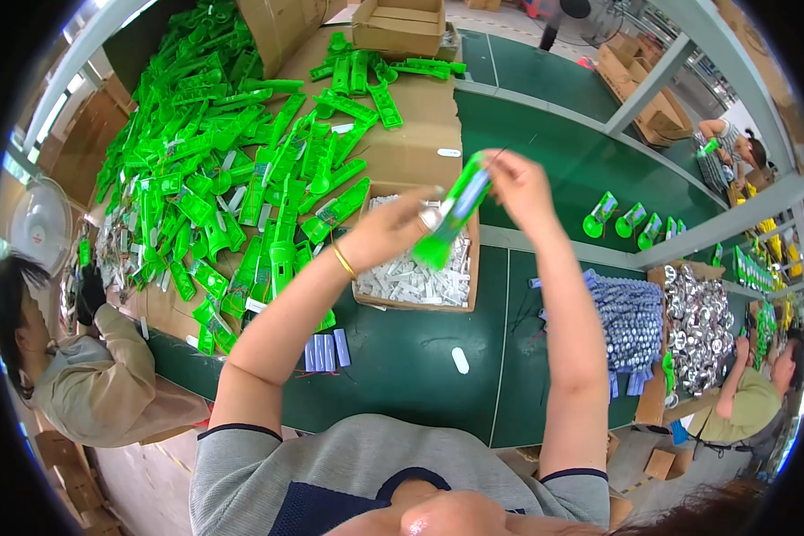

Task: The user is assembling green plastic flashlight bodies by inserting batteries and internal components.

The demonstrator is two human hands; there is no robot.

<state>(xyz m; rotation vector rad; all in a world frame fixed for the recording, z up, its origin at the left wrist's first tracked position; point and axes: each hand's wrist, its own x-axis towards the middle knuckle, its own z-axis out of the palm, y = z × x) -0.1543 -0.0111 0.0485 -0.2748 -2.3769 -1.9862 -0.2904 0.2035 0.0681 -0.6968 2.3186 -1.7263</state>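
Holds up a long, narrow casing (447, 230) of bright green plastic, its near end smeared by blur, with a pale blue-violet cell (473, 195) lying lengthwise in its far part. Tilts it in mid-air over a cardboard box (473, 272) of small white pieces (420, 284), far end leaning right. Reaches in from the near left with the left hand (391, 225), thumb and fingers closed on the casing's left side, a gold-coloured bracelet (344, 261) round the wrist. Pinches the far end in the bent fingers of the right hand (520, 186), forearm rising steeply from the near right. Lies amid a heap of green casings (196, 134) to the left and more blue-violet cells (630, 317) to the right. Cannot tell any lettering on the held casing through the blur.
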